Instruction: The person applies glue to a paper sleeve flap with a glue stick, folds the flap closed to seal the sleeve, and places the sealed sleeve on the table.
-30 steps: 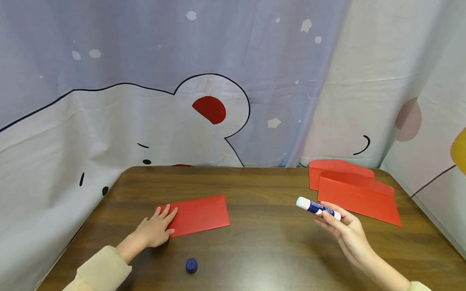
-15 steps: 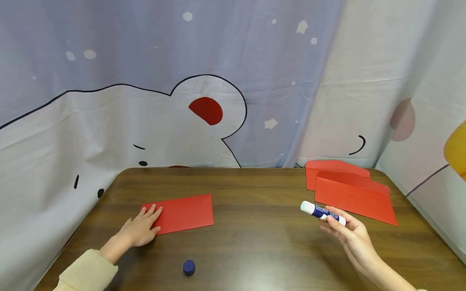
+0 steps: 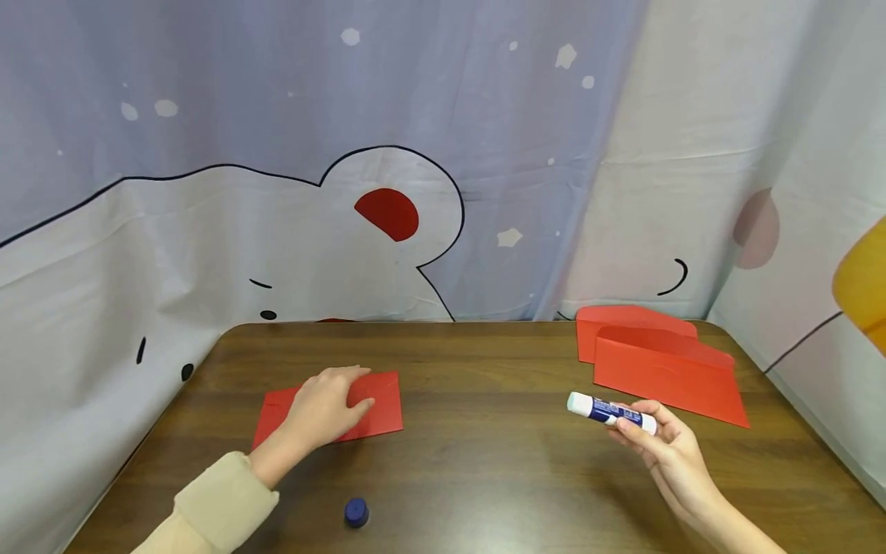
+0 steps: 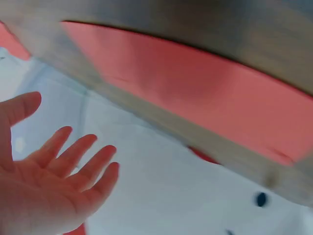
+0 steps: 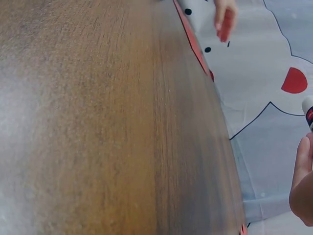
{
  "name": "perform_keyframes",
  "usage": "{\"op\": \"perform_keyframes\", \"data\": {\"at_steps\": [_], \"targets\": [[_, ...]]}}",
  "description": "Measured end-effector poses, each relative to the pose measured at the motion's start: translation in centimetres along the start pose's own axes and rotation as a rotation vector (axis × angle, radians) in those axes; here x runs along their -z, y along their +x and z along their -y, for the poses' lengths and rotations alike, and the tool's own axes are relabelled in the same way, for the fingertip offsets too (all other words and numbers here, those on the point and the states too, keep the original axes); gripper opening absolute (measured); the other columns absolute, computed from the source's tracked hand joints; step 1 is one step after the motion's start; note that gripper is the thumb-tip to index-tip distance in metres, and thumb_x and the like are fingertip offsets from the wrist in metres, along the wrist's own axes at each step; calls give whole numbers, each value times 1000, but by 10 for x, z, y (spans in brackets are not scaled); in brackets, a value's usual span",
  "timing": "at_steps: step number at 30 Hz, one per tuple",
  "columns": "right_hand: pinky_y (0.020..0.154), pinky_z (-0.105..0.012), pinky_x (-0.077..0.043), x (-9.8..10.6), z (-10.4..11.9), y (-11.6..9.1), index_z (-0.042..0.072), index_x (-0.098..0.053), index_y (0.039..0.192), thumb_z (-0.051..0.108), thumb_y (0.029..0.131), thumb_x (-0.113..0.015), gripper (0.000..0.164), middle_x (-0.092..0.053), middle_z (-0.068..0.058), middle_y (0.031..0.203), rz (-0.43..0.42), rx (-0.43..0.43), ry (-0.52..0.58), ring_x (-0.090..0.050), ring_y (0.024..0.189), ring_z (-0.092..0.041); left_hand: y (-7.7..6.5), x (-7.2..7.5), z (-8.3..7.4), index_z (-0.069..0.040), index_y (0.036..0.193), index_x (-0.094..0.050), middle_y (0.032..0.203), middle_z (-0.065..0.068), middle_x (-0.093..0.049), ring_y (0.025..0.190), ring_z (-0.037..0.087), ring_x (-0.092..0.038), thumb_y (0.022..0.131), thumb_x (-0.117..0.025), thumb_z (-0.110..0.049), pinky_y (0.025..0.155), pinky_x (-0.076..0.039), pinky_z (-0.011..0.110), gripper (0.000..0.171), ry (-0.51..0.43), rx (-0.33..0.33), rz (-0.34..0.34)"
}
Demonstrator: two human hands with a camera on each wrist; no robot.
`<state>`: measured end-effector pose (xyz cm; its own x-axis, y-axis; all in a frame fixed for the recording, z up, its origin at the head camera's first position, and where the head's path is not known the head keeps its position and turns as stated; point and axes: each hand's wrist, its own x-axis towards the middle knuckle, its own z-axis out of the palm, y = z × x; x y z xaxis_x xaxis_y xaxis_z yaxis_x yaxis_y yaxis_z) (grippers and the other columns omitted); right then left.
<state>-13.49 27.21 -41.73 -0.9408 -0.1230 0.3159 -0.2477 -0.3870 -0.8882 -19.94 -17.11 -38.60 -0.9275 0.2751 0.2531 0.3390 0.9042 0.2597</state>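
Left hand [image 3: 324, 406] above a red envelope [image 3: 384, 408], grip wide, fingers parted, right hand [image 3: 674, 460] with its grip around a glue stick [image 3: 601, 409], surface [image 3: 477, 454] stretching between, two overlapping envelopes [image 3: 674, 377] near the far right corner

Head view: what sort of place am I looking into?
Probably an indoor craft or desk-work spot, though the wider room is hidden: a wood-grain table with red envelopes, a glue stick in use, and cartoon-printed cloth hanging behind.

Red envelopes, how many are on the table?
3: one envelope below the left hand, a second envelope at far right, a third envelope overlapping its front. Others could be hidden beneath.
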Motion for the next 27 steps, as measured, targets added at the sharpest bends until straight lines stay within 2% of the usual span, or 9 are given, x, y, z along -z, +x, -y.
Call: {"op": "perform_keyframes", "data": {"at_steps": [3, 7, 11, 18, 22, 27], "targets": [[87, -30, -54, 0, 1, -1, 6, -59, 103, -17, 92, -40, 32, -68, -4, 104, 20, 14, 25, -70, 93, -14, 15, -3, -27, -11, 119, -68, 113, 9, -70, 105, 31, -64, 80, -74, -25, 81, -53, 46, 42, -45, -20, -45], [87, -29, -54, 1, 4, -1, 5, -59, 102, -18, 92, -39, 33, -67, -5, 103, 28, 43, 24, -70, 92, -14, 36, -8, -61, -16, 115, -70, 105, 4, -73, 97, 28, -66, 78, -75, -24, 74, -53, 42, 38, -91, -52, -63], [86, -28, -54, -1, 7, -2, 6, -59, 100, -19, 92, -39, 33, -67, -4, 103, 31, 66, -5, -69, 93, -14, 58, -19, -93, -18, 114, -70, 106, 2, -73, 93, 26, -68, 78, -74, -24, 68, -53, 38, 37, -162, -82, -41], [86, -27, -54, -4, 12, -2, 8, -58, 99, -19, 91, -39, 35, -68, -3, 106, 56, 92, -26, -67, 96, -13, 93, -46, -144, -15, 114, -70, 109, 0, -73, 100, 20, -69, 78, -75, -23, 78, -54, 34, 37, -301, -156, 35], [87, -27, -54, -5, 13, -1, 8, -58, 100, -20, 91, -38, 36, -68, -4, 108, 85, 108, 21, -67, 98, -14, 111, -61, -169, -17, 115, -70, 111, -2, -72, 102, 17, -69, 80, -75, -23, 78, -53, 30, 36, -326, -166, 72], [87, -27, -54, -3, 13, -1, 9, -56, 101, -21, 91, -37, 36, -68, -4, 110, 107, 133, 47, -66, 100, -13, 137, -80, -196, -19, 114, -70, 110, -2, -72, 103, 16, -67, 81, -75, -24, 75, -52, 27, 34, -364, -145, 83]]}}
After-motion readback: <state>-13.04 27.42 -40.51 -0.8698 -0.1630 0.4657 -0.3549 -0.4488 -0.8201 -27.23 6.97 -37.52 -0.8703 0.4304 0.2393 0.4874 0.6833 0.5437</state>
